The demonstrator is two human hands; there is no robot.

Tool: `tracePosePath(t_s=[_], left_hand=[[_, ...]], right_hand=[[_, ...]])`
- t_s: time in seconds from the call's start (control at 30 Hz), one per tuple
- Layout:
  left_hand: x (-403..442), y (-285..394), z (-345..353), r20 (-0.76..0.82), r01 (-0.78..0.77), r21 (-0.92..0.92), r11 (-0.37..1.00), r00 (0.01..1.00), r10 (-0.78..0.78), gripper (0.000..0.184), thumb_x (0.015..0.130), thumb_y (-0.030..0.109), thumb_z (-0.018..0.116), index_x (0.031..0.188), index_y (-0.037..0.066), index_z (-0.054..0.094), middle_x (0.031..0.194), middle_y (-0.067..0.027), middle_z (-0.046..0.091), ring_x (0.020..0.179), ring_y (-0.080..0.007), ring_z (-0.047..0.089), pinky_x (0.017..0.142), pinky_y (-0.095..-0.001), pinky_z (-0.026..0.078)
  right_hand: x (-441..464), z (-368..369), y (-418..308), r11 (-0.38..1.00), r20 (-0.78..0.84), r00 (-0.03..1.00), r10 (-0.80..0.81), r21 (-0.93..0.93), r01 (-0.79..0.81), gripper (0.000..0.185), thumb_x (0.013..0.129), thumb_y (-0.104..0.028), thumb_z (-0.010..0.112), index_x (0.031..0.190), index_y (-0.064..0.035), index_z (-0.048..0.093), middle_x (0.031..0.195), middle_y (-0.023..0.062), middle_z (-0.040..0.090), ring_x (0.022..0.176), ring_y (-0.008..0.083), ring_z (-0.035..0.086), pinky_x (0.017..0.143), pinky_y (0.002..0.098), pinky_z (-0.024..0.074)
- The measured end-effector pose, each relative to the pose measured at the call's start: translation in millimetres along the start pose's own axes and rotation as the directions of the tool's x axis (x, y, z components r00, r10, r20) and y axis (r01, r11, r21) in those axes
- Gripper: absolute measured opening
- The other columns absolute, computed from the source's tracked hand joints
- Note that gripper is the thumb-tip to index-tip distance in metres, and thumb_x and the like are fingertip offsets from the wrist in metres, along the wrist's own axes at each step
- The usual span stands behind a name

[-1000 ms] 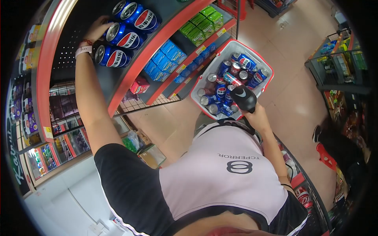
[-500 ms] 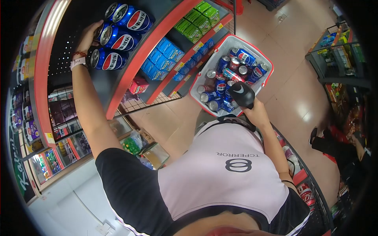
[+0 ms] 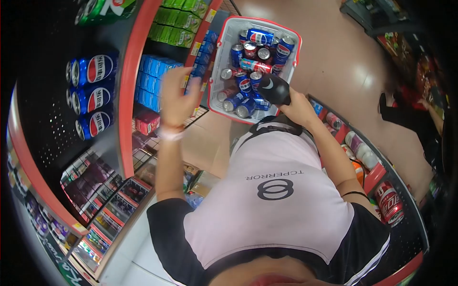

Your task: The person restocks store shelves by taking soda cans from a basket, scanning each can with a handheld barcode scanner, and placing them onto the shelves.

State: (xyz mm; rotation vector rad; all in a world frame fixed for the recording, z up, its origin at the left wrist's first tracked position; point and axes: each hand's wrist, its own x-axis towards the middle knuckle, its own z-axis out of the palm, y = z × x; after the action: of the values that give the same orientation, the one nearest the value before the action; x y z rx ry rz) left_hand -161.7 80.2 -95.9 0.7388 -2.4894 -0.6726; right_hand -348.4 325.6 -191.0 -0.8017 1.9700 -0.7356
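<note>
My left hand (image 3: 180,97), smeared by motion, is in the air beside the red-edged shelf with its fingers apart and nothing visible in it. My right hand (image 3: 298,107) is closed round the narrow end of a black rounded object (image 3: 275,89) with a pale curved mark; its kind is unclear. That object hangs over the near part of a white basket (image 3: 214,78) with a red rim. Blue Pepsi cans (image 3: 260,37), a red-and-blue can (image 3: 256,66) and other drink cans lie jumbled inside. On the shelf to my left, short rows of blue Pepsi cans (image 3: 99,97) stand.
A green can pack (image 3: 107,10) sits farther along that shelf. Lower shelves hold green boxes (image 3: 176,26), blue boxes (image 3: 155,81) and a pink box (image 3: 146,122). A rack with a red can (image 3: 389,202) is by my right arm. Another person's dark-clothed leg (image 3: 405,114) shows at right.
My left hand has left the Pepsi cans on the shelf and swung right and down towards the basket. The view has shifted; my right hand still holds the black object over the basket.
</note>
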Motion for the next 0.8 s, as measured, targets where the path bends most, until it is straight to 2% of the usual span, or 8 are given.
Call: tracePosePath(t_s=[0.07, 0.13, 0.2, 0.27, 0.4, 0.53, 0.67, 0.8], left_hand=[[-27, -56, 82, 0.368, 0.049, 0.003, 0.999, 0.929, -0.046, 0.036, 0.078, 0.014, 0.069, 0.111, 0.004, 0.06, 0.108, -0.019, 0.06, 0.099, -0.0365, 0.056, 0.089, -0.0412, 0.044], [-67, -108, 154, 0.534, 0.076, 0.14, 0.987, 0.834, -0.14, 0.046, 0.077, 0.025, 0.072, 0.116, 0.006, 0.057, 0.114, -0.0195, 0.058, 0.106, -0.0374, 0.055, 0.093, -0.0432, 0.044], [-96, -129, 202, 0.719, 0.244, 0.323, 0.914, 0.565, -0.405, 0.063, 0.073, 0.038, 0.075, 0.125, 0.008, 0.053, 0.125, -0.0198, 0.054, 0.116, -0.0383, 0.051, 0.098, -0.0437, 0.042], [-105, -125, 222, 0.783, 0.129, 0.472, 0.872, 0.393, -0.482, 0.076, 0.072, 0.049, 0.074, 0.132, 0.01, 0.049, 0.133, -0.0211, 0.05, 0.122, -0.0387, 0.048, 0.101, -0.0436, 0.041], [-112, -130, 241, 0.74, 0.27, 0.586, 0.764, 0.207, -0.64, 0.086, 0.072, 0.058, 0.069, 0.137, 0.007, 0.044, 0.134, -0.0239, 0.05, 0.123, -0.0386, 0.049, 0.104, -0.0442, 0.037], [-141, -170, 247, 0.725, 0.49, 0.461, 0.74, 0.273, -0.633, 0.087, 0.069, 0.052, 0.072, 0.137, 0.004, 0.045, 0.135, -0.0228, 0.05, 0.124, -0.0363, 0.05, 0.104, -0.0407, 0.038], [-130, -158, 222, 0.699, 0.554, 0.426, 0.715, 0.299, -0.649, 0.084, 0.067, 0.048, 0.074, 0.134, 0.004, 0.048, 0.129, -0.0219, 0.055, 0.12, -0.0355, 0.053, 0.101, -0.0403, 0.041], [-113, -135, 177, 0.533, 0.728, 0.102, 0.678, 0.535, -0.655, 0.07, 0.066, 0.033, 0.081, 0.124, 0.004, 0.053, 0.114, -0.0192, 0.064, 0.103, -0.0299, 0.063, 0.088, -0.0365, 0.049]], right_hand=[[-1, 0, 6, 1.0, -0.014, 1.0, 0.027, 0.016, -0.026, 0.052, 0.073, -0.021, 0.07, 0.119, -0.0013, 0.055, 0.095, 0.0256, 0.066, 0.096, 0.0411, 0.063, 0.084, 0.0441, 0.0492], [-5, 2, 15, 0.998, -0.05, 0.997, 0.066, -0.016, -0.067, 0.049, 0.073, -0.021, 0.07, 0.116, -0.0015, 0.056, 0.096, 0.0254, 0.066, 0.095, 0.0411, 0.063, 0.083, 0.0446, 0.0493], [-11, 1, 26, 0.994, -0.086, 0.991, 0.105, 0.002, -0.105, 0.048, 0.072, -0.02, 0.07, 0.114, -0.0008, 0.057, 0.097, 0.0254, 0.066, 0.095, 0.0409, 0.063, 0.084, 0.0447, 0.0492], [-18, -3, 32, 0.989, -0.12, 0.982, 0.146, 0.015, -0.145, 0.046, 0.072, -0.02, 0.07, 0.112, 0.0, 0.058, 0.098, 0.0255, 0.066, 0.095, 0.0407, 0.063, 0.084, 0.0449, 0.0492], [-31, -11, 31, 0.971, -0.131, 0.962, 0.239, 0.051, -0.234, 0.046, 0.077, -0.018, 0.071, 0.117, -0.0006, 0.057, 0.102, 0.0229, 0.067, 0.101, 0.0362, 0.064, 0.088, 0.0388, 0.0478], [-30, -6, 34, 0.963, -0.117, 0.956, 0.27, 0.049, -0.266, 0.046, 0.076, -0.018, 0.071, 0.117, -0.0002, 0.057, 0.101, 0.0223, 0.067, 0.1, 0.0355, 0.064, 0.087, 0.0386, 0.0482], [-24, -1, 20, 0.967, -0.122, 0.96, 0.251, 0.079, -0.243, 0.045, 0.073, -0.019, 0.07, 0.111, 0.0025, 0.057, 0.098, 0.0263, 0.066, 0.095, 0.0401, 0.063, 0.085, 0.0434, 0.0492], [-21, 2, 6, 0.983, -0.098, 0.981, 0.165, 0.099, -0.155, 0.044, 0.076, -0.021, 0.069, 0.112, 0.0021, 0.057, 0.097, 0.0265, 0.066, 0.095, 0.0398, 0.063, 0.084, 0.043, 0.0489]])
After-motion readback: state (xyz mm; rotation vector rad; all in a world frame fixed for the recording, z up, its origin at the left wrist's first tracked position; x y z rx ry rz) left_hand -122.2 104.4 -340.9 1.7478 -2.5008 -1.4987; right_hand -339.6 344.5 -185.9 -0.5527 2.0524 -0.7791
